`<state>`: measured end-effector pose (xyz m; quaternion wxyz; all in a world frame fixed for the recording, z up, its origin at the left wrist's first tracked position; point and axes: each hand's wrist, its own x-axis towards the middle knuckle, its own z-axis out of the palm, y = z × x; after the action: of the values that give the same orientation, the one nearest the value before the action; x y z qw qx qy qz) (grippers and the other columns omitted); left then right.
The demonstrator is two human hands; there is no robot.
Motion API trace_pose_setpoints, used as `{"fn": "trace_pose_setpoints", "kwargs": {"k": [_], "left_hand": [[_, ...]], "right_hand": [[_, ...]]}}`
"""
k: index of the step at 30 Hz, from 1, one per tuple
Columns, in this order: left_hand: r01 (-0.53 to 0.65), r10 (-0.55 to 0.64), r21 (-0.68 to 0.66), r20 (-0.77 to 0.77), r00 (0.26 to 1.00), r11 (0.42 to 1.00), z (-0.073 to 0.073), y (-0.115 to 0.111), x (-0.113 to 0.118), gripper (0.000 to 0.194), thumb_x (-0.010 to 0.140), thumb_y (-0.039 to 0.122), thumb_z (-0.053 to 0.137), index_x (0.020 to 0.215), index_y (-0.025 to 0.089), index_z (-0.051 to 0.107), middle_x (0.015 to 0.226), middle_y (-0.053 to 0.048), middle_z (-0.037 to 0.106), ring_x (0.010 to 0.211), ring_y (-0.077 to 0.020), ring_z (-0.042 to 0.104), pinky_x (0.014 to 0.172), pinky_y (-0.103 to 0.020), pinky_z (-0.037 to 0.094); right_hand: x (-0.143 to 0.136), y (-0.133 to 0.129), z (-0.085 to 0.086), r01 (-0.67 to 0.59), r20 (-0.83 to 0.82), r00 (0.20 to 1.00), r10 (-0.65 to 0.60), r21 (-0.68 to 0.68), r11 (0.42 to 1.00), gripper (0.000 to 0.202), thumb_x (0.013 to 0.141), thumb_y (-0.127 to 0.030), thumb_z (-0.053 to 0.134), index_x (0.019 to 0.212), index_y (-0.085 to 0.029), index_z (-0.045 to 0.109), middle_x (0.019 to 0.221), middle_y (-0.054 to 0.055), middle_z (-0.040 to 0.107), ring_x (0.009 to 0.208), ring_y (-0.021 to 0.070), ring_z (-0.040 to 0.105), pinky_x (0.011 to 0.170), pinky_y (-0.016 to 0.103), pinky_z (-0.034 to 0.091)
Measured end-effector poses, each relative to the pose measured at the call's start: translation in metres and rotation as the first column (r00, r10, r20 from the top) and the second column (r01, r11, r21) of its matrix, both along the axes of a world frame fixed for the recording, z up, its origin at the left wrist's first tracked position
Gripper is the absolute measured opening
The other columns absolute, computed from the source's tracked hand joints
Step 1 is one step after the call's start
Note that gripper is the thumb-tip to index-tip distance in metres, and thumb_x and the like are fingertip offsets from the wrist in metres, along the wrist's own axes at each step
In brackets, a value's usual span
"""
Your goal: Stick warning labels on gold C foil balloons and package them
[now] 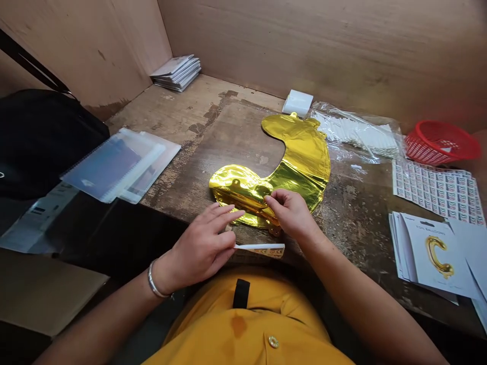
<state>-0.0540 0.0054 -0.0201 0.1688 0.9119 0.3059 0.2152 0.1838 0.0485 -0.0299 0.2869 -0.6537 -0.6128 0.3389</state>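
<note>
A flat gold foil balloon (304,152), curved like a letter C, lies on the worktop, its near end partly folded over. My right hand (291,213) pinches the foil at the near fold between thumb and fingertips. Close beside it, my left hand (209,238) has its longer fingers stretched over the near edge of the foil. Between the left thumb and the curled forefinger sticks out a thin white strip with a printed label (262,249), pointing right; its other end is hidden in the hand.
At right are balloon cards (433,253), a sticker sheet (437,190) and a red basket (441,142). A clear bag of white straws (357,132) and a small white packet (298,103) lie behind the balloon. Plastic sleeves (117,162) and stacked packets (178,72) are left; plywood walls enclose the back.
</note>
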Motion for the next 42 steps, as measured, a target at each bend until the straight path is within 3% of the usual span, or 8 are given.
{"fn": "trace_pose_setpoints", "kwargs": {"k": [6,10,17,22,29,34,38,42], "left_hand": [[0.156,-0.171,-0.181,-0.075,0.982,0.971,-0.003,0.025,0.023,0.007,0.084,0.02,0.057,0.077,0.018,0.058,0.147,-0.01,0.045,0.142,-0.0313,0.029,0.115,-0.056,0.024],[0.169,-0.184,-0.244,-0.039,0.982,0.955,-0.012,0.033,0.027,0.005,0.083,0.02,0.058,0.078,0.02,0.059,0.143,-0.008,0.05,0.139,-0.0303,0.036,0.114,-0.057,0.023],[0.12,-0.128,-0.246,-0.017,0.992,0.962,-0.023,0.025,0.021,0.007,0.085,0.019,0.056,0.079,0.02,0.058,0.145,-0.006,0.046,0.141,-0.0259,0.032,0.117,-0.051,0.022],[0.118,-0.141,-0.27,-0.067,0.988,0.956,-0.027,0.027,0.021,0.005,0.085,0.019,0.056,0.081,0.022,0.058,0.144,-0.005,0.049,0.142,-0.0254,0.031,0.118,-0.054,0.018],[0.1,-0.112,-0.315,-0.02,0.994,0.944,-0.03,0.026,0.018,0.008,0.084,0.016,0.054,0.081,0.022,0.058,0.141,-0.007,0.053,0.14,-0.0274,0.035,0.117,-0.057,0.022],[0.1,-0.115,-0.319,-0.031,0.993,0.943,-0.031,0.026,0.019,0.01,0.082,0.014,0.053,0.08,0.022,0.059,0.141,-0.007,0.053,0.14,-0.0288,0.035,0.116,-0.059,0.023],[0.096,-0.128,-0.319,-0.08,0.989,0.943,-0.032,0.028,0.02,0.012,0.084,0.015,0.05,0.081,0.022,0.059,0.143,-0.006,0.051,0.142,-0.028,0.032,0.116,-0.06,0.021],[0.099,-0.139,-0.325,-0.1,0.985,0.94,-0.032,0.029,0.019,0.01,0.086,0.018,0.05,0.082,0.022,0.057,0.144,-0.005,0.05,0.143,-0.027,0.031,0.117,-0.059,0.02]], "right_hand": [[0.0,-0.003,0.0,-0.055,-0.028,0.998,0.056,0.043,0.998,0.023,0.081,-0.036,0.054,0.065,-0.02,0.049,0.058,-0.004,0.045,0.057,0.0113,0.04,0.054,0.024,0.032],[-0.003,-0.014,0.002,-0.232,0.072,0.972,0.224,0.139,0.963,0.006,0.077,-0.023,0.062,0.082,-0.019,0.06,0.087,0.004,0.063,0.08,0.017,0.055,0.074,0.029,0.043],[0.008,-0.012,0.01,-0.114,0.188,0.979,0.079,0.184,0.976,0.03,0.079,-0.026,0.061,0.055,-0.019,0.045,0.058,-0.003,0.047,0.058,0.0119,0.042,0.055,0.024,0.033],[0.059,0.061,0.036,0.219,0.248,0.929,-0.276,0.233,0.947,0.034,0.082,-0.046,0.057,0.063,-0.018,0.052,0.055,-0.004,0.046,0.051,0.0102,0.039,0.048,0.023,0.028],[0.137,0.17,0.062,0.389,0.46,0.759,-0.461,0.247,0.887,0.019,0.084,-0.026,0.053,0.08,-0.012,0.066,0.073,0.008,0.065,0.069,0.0173,0.057,0.065,0.028,0.041],[0.116,0.141,0.063,0.208,0.597,0.721,-0.352,0.298,0.932,0.039,0.093,-0.025,0.037,0.119,-0.009,0.061,0.127,0.021,0.059,0.116,0.0295,0.051,0.097,0.041,0.035],[0.089,0.097,0.034,-0.1,0.684,0.73,-0.004,0.113,0.989,0.031,0.086,-0.04,0.057,0.11,-0.023,0.068,0.116,0.008,0.068,0.109,0.0248,0.056,0.098,0.033,0.037],[0.097,0.092,0.011,-0.103,0.727,0.684,0.062,0.012,0.995,0.04,0.091,-0.04,0.052,0.122,-0.017,0.06,0.125,0.015,0.062,0.112,0.0281,0.057,0.094,0.037,0.041]]}}
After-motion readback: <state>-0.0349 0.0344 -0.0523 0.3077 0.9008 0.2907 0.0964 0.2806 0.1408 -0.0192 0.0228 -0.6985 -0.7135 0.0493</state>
